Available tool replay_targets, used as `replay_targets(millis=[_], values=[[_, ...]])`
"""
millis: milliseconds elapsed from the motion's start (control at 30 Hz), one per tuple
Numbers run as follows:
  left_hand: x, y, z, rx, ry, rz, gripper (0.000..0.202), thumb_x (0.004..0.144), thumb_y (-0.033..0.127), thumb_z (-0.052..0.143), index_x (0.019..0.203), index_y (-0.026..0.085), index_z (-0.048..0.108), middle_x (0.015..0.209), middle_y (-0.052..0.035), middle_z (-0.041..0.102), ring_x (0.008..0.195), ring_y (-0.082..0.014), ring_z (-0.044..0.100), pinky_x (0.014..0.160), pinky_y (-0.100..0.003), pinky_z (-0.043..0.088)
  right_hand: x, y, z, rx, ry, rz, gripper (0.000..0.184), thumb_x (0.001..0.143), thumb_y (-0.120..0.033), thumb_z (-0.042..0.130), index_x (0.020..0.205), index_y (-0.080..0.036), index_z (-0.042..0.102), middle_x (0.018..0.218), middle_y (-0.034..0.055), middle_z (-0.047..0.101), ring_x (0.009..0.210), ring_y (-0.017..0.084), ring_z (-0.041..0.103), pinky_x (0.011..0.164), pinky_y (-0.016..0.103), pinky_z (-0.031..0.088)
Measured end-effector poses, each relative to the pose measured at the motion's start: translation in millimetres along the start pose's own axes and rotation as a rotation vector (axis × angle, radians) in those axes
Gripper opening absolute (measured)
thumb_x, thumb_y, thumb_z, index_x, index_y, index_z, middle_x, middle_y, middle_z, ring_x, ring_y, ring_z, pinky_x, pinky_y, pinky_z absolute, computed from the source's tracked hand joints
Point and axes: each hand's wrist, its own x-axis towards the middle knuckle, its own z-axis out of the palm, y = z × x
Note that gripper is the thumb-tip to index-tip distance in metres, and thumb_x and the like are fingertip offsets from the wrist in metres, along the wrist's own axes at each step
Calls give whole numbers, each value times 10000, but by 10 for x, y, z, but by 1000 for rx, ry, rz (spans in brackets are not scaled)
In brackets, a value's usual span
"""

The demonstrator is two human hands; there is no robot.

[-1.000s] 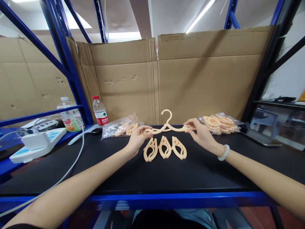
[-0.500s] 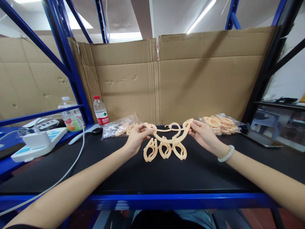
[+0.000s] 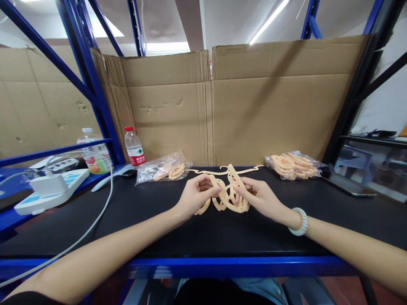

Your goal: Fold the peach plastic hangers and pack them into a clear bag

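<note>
My left hand and my right hand meet at the middle of the black shelf, both pinching a peach folding hanger whose two arms are swung together. Under it lie folded hangers, partly hidden by my fingers. Behind my hands an unfolded hanger lies flat near the cardboard wall.
A clear bag of folded hangers sits at the back left, another bag at the back right. Water bottle, drink bottle, white power strip and cable at left. A flat dark device at right.
The hanger went from stretched out flat, to bowed downward, to folded with its arms together. Both hands came inward and nearer to me. Another open hanger now shows at the back.
</note>
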Motion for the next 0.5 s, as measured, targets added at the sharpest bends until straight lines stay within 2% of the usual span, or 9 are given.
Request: replay_targets(millis=[167,400,500], values=[[-46,52,46,37,-37,60,200,712,297,737,803,158,626,848,-55,693,814,-195,663,756,-302,543,3,7,-3,-78,23,-25,211,893,-382,507,903,-194,604,674,3,628,537,136,574,468,240,468],[-46,19,48,52,-60,18,233,738,329,709,860,154,614,818,-51,670,735,-172,644,633,-263,538,-29,-116,17,-117,-206,-69,265,923,-380,465,967,-176,628,683,0,608,590,123,562,543,228,447],[-40,34,53,65,-92,-5,232,752,353,689,805,138,618,783,-48,654,718,-163,630,629,-259,529,-31,-122,16,-55,-268,-56,319,949,-394,406,990,-162,620,736,19,624,626,121,567,577,233,458]])
